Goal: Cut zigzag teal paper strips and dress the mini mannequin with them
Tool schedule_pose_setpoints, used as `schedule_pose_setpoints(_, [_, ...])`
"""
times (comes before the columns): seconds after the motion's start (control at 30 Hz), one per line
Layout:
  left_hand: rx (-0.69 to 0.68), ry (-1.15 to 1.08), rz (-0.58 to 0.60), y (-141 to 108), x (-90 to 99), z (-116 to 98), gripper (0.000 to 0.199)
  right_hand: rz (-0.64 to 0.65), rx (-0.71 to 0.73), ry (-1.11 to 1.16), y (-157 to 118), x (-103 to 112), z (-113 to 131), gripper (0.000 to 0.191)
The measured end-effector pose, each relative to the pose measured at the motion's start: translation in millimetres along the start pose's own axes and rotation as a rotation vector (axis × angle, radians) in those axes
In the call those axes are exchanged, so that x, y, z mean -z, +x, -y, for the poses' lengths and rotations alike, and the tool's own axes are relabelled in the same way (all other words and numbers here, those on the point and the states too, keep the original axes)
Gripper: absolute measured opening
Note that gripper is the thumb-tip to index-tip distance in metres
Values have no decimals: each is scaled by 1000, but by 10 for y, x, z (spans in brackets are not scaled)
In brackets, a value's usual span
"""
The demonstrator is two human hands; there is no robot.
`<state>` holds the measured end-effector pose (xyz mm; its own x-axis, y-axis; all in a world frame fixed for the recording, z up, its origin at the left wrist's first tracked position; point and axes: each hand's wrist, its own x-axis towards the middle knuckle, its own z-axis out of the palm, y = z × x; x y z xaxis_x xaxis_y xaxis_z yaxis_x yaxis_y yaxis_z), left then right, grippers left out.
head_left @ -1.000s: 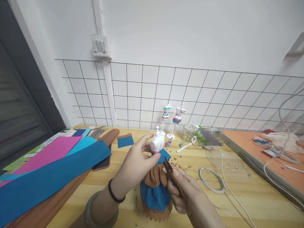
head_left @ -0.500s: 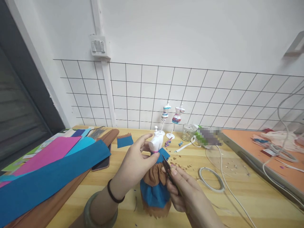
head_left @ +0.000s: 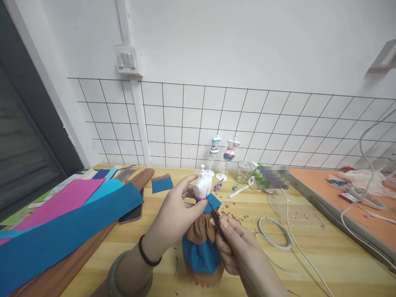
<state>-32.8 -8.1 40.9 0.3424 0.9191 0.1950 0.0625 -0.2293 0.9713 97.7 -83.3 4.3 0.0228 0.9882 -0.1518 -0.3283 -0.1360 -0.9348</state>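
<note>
In front of us, above the pale striped wooden table (head_left: 349, 272), is the small white glossy dress-form mannequin (head_left: 202, 187), dressed in a gathered skirt of blue cloth (head_left: 201, 255). Its round-knobbed neck points up and away from us, and its long axis runs nearly straight up the view, with the brown zigzag-cut cloth hem (head_left: 206, 279) nearest to us. A puckered brown cloth ruffle (head_left: 200, 230) sits above the blue, and a narrow pink band (head_left: 201, 199) circles the waist. A blue cloth flap (head_left: 213, 202) sticks out to the right below that band.

Compared with a second ago, the dark, slim, pointed metal-looking tool (head_left: 215, 215) has its tips closer together and nearer our left thumb, over the flap. The mannequin has kept almost the same place and tilt.

Our left hand (head_left: 177, 204) reaches in from the lower left, fingers curled behind the torso and thumb pressed at the waist, pinching the mannequin between them. Our right hand (head_left: 238, 243) comes from the lower right, beside the skirt, thumb and fingers pressed together on the tool, which slants up and left. We cannot tell whether its tips grip any cloth.
</note>
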Motion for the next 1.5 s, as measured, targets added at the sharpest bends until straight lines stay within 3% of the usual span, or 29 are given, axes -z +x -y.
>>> schedule_pose_setpoints(1.27, [7, 53, 10, -32, 8, -57, 48, -46, 3, -33, -8, -47, 31, 36])
schedule_pose_setpoints(1.5, [18, 35, 24, -37, 6, -51, 49, -45, -3, -25, 57, 12, -60, 45])
